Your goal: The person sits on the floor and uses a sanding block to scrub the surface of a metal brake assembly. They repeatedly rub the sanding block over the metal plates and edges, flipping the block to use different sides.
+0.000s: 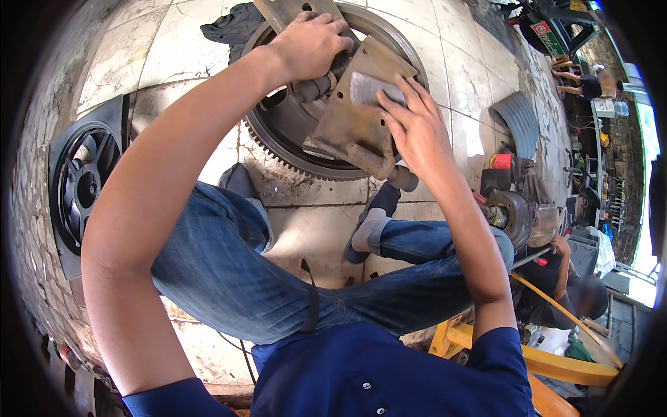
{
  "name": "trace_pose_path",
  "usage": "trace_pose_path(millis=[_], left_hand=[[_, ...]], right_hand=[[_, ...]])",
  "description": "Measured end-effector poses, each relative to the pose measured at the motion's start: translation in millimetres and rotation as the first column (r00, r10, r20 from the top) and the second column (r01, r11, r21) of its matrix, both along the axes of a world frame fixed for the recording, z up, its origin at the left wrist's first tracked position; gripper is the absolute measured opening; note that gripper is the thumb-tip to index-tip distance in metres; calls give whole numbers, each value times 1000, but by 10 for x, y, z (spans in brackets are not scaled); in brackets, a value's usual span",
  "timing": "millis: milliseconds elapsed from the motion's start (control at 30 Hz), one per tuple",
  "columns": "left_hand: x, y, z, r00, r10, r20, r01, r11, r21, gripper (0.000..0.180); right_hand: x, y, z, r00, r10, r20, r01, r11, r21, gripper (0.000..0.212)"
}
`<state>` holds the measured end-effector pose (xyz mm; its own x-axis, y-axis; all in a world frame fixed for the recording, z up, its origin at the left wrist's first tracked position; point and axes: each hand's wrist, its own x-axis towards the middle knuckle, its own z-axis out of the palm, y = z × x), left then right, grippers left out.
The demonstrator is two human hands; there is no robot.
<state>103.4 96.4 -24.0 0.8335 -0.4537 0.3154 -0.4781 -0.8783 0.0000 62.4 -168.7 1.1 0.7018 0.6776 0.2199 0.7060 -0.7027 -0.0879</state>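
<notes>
A rusty brown metal bracket with bolt holes and rubber-like bushings lies across a large toothed flywheel on the floor before me. My left hand is closed over the bracket's far part, its fingers curled around the edge. With fingers fairly straight, my right hand presses a flat grey rectangular pad against the bracket's plate. Whether the pad is sandpaper or a scouring pad I cannot make out.
A black radiator fan stands at the left. A dark cloth lies past the flywheel. To the right are a curved grey sheet, a metal gear housing, a yellow frame and a crouching person.
</notes>
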Motion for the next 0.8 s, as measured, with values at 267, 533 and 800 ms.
trace_pose_path(millis=[267, 533, 800], left_hand=[[34, 79, -81, 995, -32, 98, 30, 999, 26, 31], [-3, 63, -54, 995, -35, 93, 37, 999, -14, 28], [26, 37, 95, 996, -89, 14, 90, 993, -73, 22]], right_hand=[[55, 39, -26, 1000, -6, -9, 6, 1000, 28, 32], [79, -479, 138, 1000, -24, -9, 23, 999, -39, 37], [14, -394, 30, 993, 26, 111, -20, 998, -61, 67]])
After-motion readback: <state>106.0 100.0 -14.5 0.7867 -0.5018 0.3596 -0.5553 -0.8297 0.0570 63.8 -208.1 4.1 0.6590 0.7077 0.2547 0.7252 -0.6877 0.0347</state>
